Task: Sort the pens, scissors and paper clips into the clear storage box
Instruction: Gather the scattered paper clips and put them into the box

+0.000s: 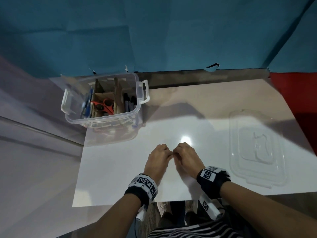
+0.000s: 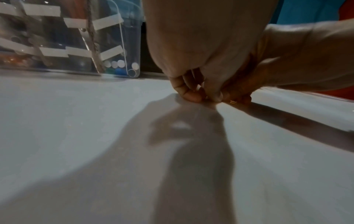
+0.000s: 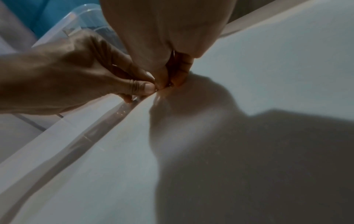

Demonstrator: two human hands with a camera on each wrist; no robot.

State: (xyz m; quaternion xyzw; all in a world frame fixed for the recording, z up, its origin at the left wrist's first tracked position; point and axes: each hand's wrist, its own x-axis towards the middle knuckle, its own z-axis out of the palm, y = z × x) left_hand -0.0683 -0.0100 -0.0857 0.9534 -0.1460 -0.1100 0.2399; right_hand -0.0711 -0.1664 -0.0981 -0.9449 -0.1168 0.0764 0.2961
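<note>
Both hands meet fingertip to fingertip on the white board [image 1: 120, 169]. My left hand [image 1: 167, 152] curls and pinches down at the surface [image 2: 203, 97]. My right hand [image 1: 175, 152] pinches beside it [image 3: 168, 84]. Small metal glints of paper clips [image 3: 169, 86] show between the fingertips, and again under the right fingers [image 2: 232, 101]; most of them are hidden. The clear storage box [image 1: 101, 120] stands at the back left, with cardboard dividers. It holds red scissors [image 1: 104, 106], blue pens [image 1: 87, 103] and black markers [image 1: 129, 102].
The box's clear lid [image 1: 257, 148] lies flat on the board to the right of my hands. A blue cloth [image 1: 154, 31] hangs behind the table. The board's near edge runs just under my wrists.
</note>
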